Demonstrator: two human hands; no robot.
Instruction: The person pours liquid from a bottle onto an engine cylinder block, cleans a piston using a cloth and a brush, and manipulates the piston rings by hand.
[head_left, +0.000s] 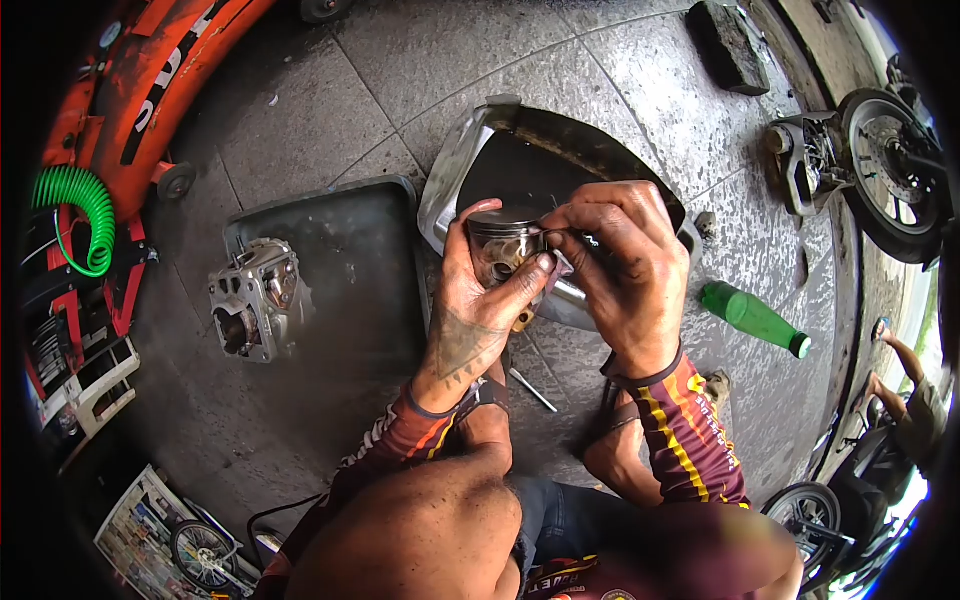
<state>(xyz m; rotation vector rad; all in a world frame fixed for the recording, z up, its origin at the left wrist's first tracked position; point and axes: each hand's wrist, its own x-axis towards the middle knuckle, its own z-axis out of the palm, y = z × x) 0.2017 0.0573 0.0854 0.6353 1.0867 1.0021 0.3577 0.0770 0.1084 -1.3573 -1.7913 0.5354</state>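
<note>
My left hand [465, 325] is wrapped around a piston [503, 232], its dark round crown facing up and its ring grooves showing below the edge. The thumb presses on the piston's side. Close against the right side of the piston is my right hand [630, 265], thumb and fingertips pinched together at the ring grooves. What those fingertips hold is too small to make out. A bit of purplish material [562, 268] shows beneath them. Under both hands, a brass-coloured part [523, 318] is partly hidden. Both hands are stained with grease.
A metal engine part [255, 300] rests at the left of a black tray [400, 235]. Beyond my hands lies a large cut-open metal container [450, 165]. A green bottle [755, 318] and a slim metal tool [533, 390] lie on the tiles. An orange machine [150, 90] stands left, motorcycle parts [880, 170] right.
</note>
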